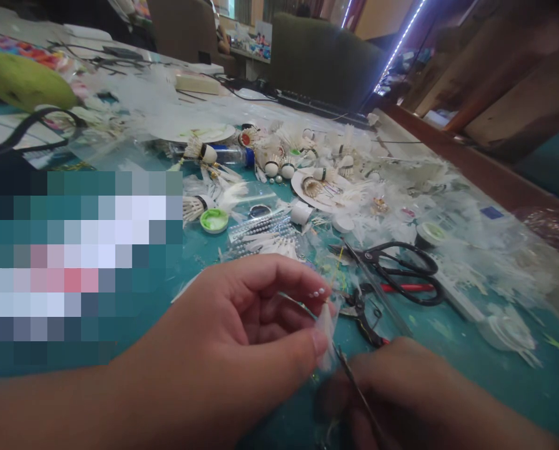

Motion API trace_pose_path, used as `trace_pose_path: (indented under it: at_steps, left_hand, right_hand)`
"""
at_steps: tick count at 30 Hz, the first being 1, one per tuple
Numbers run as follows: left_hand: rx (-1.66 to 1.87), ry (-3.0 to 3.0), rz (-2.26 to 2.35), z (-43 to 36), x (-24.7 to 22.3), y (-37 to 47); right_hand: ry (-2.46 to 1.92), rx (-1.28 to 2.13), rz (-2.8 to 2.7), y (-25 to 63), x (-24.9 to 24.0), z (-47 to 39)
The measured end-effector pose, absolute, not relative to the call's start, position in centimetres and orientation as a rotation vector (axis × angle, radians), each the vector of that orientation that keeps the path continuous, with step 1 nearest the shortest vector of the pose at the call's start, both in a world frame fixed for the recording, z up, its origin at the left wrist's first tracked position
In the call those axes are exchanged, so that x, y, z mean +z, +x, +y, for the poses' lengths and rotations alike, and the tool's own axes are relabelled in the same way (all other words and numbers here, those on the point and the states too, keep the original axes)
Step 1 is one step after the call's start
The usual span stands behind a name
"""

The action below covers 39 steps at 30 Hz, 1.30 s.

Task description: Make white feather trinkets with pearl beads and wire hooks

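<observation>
My left hand pinches a small white feather between thumb and forefinger. A short row of tiny pearl beads lies against the forefinger, just above the feather's tip. Low on the right, my right hand is closed around a slim, dark, pointed metal tool; its lower part is hidden and blurred. The tool's tip is close to the feather's lower edge, and I cannot tell if they touch.
Black-handled scissors and pliers lie right of my hands. Beyond are several badminton shuttlecocks, a green-filled lid, bead strips and a white plate. Loose feathers and clear plastic cover the far table.
</observation>
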<state>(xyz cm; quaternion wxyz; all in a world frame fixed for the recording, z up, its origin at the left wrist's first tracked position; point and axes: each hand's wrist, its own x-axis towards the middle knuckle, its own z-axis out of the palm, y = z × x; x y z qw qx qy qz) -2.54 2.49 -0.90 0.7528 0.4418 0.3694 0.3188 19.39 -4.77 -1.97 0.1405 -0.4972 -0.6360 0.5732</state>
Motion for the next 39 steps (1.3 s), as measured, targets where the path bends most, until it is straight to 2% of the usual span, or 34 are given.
trace_pose_path:
  at_steps: [8, 16, 21, 28, 39]
  left_hand:
    - [0.695, 0.901, 0.817, 2.5, -0.6, -2.0]
    - [0.684, 0.875, 0.776, 2.8, -0.5, -2.3]
    - [0.758, 0.91, 0.8, 3.0, -0.3, -2.2]
    - [0.706, 0.869, 0.787, 2.8, -0.3, -2.3]
    - [0.745, 0.936, 0.782, 3.0, -0.2, -2.1]
  right_hand:
    - [-1.418, 1.798, -1.778, 18.8, -2.0, -4.0]
    - [-1.439, 1.787, -1.675, 18.9, -0.8, -3.3]
    - [-1.415, 1.64, -1.823, 20.0, -2.3, -3.6]
    - [-1.431, 1.641, -1.802, 19.3, -5.3, -3.9]
    - [-1.4, 1.75, -1.782, 19.8, -2.7, -4.0]
